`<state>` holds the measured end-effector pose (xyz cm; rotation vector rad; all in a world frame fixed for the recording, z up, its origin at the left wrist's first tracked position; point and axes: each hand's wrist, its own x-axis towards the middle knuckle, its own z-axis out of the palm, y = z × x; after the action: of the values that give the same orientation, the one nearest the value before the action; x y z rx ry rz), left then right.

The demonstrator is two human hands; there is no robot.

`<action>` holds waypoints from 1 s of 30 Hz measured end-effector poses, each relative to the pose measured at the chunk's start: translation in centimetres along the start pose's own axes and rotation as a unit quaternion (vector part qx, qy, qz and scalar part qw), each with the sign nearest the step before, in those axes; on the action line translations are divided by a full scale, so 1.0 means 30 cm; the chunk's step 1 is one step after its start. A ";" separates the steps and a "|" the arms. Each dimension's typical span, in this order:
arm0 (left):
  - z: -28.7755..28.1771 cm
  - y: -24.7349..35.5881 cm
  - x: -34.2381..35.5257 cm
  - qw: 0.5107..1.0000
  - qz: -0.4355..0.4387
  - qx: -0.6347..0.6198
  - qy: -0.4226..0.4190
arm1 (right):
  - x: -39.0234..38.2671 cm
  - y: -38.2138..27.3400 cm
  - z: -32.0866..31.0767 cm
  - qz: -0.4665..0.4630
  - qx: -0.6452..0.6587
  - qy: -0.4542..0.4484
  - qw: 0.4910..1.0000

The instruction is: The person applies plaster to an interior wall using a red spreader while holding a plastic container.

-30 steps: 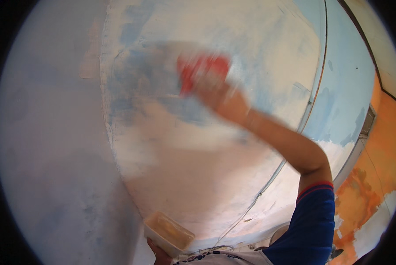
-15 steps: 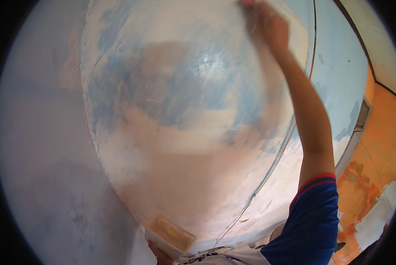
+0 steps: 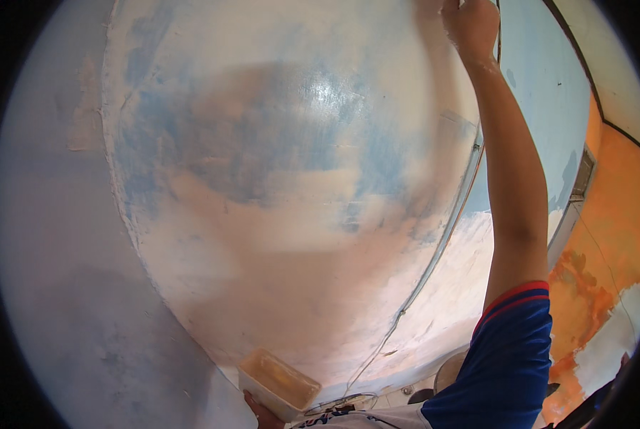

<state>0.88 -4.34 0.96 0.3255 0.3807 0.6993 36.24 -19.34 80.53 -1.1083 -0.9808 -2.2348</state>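
Observation:
Low in the view, my left hand (image 3: pixel 263 416) grips the side of a rectangular, off-white plastic tub (image 3: pixel 263 395) with pale residue inside. Its opening faces up toward me, slightly tilted. High above, my right hand (image 3: pixel 473 30) is closed close to the wall (image 3: pixel 313 229), near the top edge of the view. Whatever its fingers hold is cut off by that edge. The wall is patchy, cream-white over light blue, with a wet-looking shine near the middle. My right arm stretches up along the right side of this patch.
A cable (image 3: pixel 434 264) runs down the wall beside my right arm. To the left, a rough corner edge meets a grey-blue wall (image 3: pixel 55 236). An orange wall with peeling paint (image 3: pixel 606 222) stands at the right. Round containers and coiled wire lie on the floor below.
My right hand has moved right, toward the cable, and a pinkish-red bit at its fingertips has left the view. My left hand still holds the tub. The view has shifted slightly.

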 end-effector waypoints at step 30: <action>0.113 -0.020 -0.033 0.989 -0.074 0.069 -0.104 | -0.951 -0.519 -0.714 -0.182 0.214 -0.294 0.914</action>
<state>2.03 -5.98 3.94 0.4919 0.2514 0.4881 31.79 -23.29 42.07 -1.5086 -1.9557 -1.8004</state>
